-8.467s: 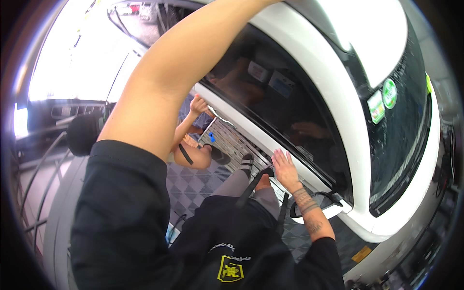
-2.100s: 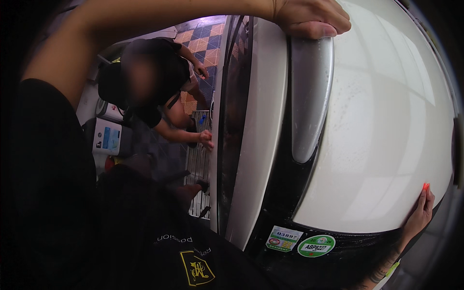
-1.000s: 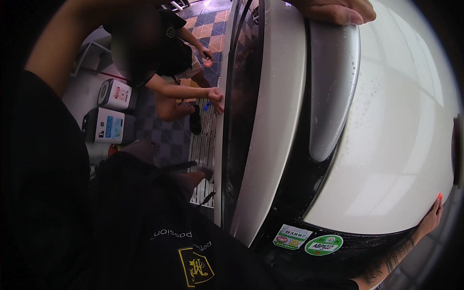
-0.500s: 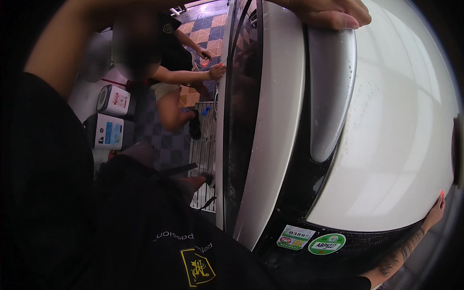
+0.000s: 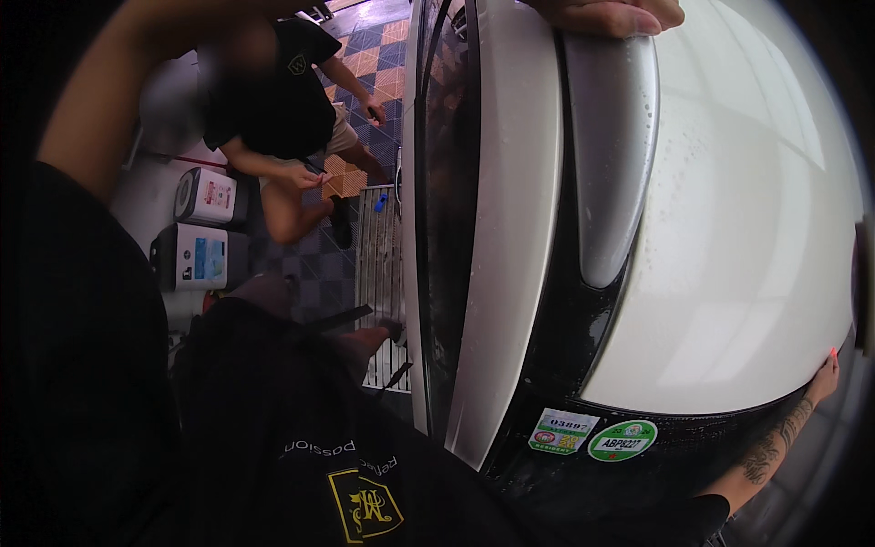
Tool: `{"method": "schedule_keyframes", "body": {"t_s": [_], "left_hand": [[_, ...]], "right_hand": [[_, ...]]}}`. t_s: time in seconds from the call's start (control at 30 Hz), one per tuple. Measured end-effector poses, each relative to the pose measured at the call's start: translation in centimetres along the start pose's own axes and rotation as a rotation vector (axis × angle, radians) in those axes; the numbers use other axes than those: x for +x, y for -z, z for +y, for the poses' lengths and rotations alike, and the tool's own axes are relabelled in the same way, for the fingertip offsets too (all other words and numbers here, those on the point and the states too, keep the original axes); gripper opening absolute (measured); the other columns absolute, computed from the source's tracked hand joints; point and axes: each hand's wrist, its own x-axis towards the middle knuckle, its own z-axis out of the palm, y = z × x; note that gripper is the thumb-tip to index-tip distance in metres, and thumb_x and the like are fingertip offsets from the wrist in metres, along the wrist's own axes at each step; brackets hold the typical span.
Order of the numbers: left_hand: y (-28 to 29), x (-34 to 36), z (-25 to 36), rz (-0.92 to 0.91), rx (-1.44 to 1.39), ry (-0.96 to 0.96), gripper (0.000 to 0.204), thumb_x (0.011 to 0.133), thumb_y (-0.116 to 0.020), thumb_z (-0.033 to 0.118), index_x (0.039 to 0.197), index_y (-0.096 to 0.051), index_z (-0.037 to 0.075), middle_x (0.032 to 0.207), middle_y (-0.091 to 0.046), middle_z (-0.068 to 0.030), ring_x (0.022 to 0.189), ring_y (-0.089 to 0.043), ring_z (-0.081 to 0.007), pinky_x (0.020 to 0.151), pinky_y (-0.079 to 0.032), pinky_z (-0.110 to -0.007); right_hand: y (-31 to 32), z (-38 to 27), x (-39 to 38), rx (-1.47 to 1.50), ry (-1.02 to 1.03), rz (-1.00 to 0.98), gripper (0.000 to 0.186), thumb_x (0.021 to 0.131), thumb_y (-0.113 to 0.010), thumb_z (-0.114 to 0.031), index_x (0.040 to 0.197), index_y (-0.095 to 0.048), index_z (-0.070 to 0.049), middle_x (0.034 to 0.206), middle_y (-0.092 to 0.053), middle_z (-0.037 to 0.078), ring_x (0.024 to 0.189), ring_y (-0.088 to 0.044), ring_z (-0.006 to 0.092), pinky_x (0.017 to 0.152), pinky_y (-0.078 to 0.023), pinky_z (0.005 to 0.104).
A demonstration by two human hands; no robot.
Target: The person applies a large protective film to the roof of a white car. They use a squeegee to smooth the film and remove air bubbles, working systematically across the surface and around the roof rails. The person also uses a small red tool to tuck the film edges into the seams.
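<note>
Before me is a white car roof [image 5: 720, 246] dotted with small water drops. A silver roof rail [image 5: 611, 164] runs along its left side, over a black strip. At the top, my left hand [image 5: 624, 16] is closed over the rail's far part; its upper side is cut off by the picture's edge. Far to the right, my right hand [image 5: 825, 378] lies against the roof's front edge, fingers stretched out, with nothing visible in it. Below the roof is the dark wet windscreen [image 5: 693, 456], with two stickers [image 5: 622, 441] inside its corner.
A co-worker [image 5: 273, 100] in a black shirt stands beyond the car's side at the left. White-and-grey boxes [image 5: 200, 257] stand by the wall. A slatted metal step [image 5: 378, 246] with a small blue thing on it lies along the car, over a checkered tile floor [image 5: 319, 260].
The co-worker has taken a hand off the car's side and drawn it back to the left, the body shifting too. My view has shifted slightly; both my hands keep their places on the car.
</note>
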Motion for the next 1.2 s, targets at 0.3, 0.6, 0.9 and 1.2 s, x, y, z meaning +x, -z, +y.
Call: {"method": "schedule_keyframes", "body": {"t_s": [0.3, 0.6, 0.9, 1.2], "left_hand": [[2.5, -1.8, 2.2, -0.139, 0.031, 0.131, 0.028, 0.078, -0.043, 0.029, 0.059, -0.038, 0.009, 0.053, -0.038, -0.0078, 0.044, -0.04, -0.0247, 0.045, -0.037, -0.039], [1.3, -2.4, 2.2, -0.123, 0.077, 0.104, 0.03, 0.079, -0.044, 0.029, 0.058, -0.036, 0.01, 0.052, -0.036, -0.0073, 0.043, -0.039, -0.0241, 0.045, -0.037, -0.038], [-1.7, -0.9, -0.1, 0.088, -0.023, -0.052, 0.03, 0.078, -0.046, 0.03, 0.058, -0.036, 0.01, 0.053, -0.035, -0.0075, 0.043, -0.039, -0.0242, 0.045, -0.036, -0.039], [3.0, -1.5, -0.7, -0.119, 0.052, 0.079, 0.033, 0.083, -0.041, 0.033, 0.059, -0.035, 0.011, 0.053, -0.034, -0.0061, 0.043, -0.036, -0.0213, 0.044, -0.034, -0.037]], "right_hand": [[-5.5, -26.1, -18.8, 0.397, 0.449, -0.265, 0.029, 0.098, -0.053, -0.022, 0.115, -0.064, -0.001, 0.11, -0.066, 0.004, 0.096, -0.06, 0.01, 0.089, -0.046, 0.0229], [-10.8, -18.3, -8.8, 0.328, 0.152, -0.234, 0.027, 0.095, -0.058, -0.021, 0.112, -0.066, -0.001, 0.106, -0.069, 0.005, 0.095, -0.061, 0.0121, 0.087, -0.047, 0.025], [-0.9, -1.8, 0.7, 0.147, -0.179, 0.028, 0.029, 0.094, -0.057, -0.022, 0.112, -0.065, 0.0, 0.104, -0.069, 0.008, 0.09, -0.064, 0.0131, 0.083, -0.05, 0.0258], [-4.9, -31.8, -19.3, 0.56, 0.42, -0.218, 0.015, 0.094, -0.058, -0.005, 0.104, -0.065, 0.003, 0.098, -0.066, 0.005, 0.089, -0.057, 0.0072, 0.083, -0.046, 0.0214]]}}
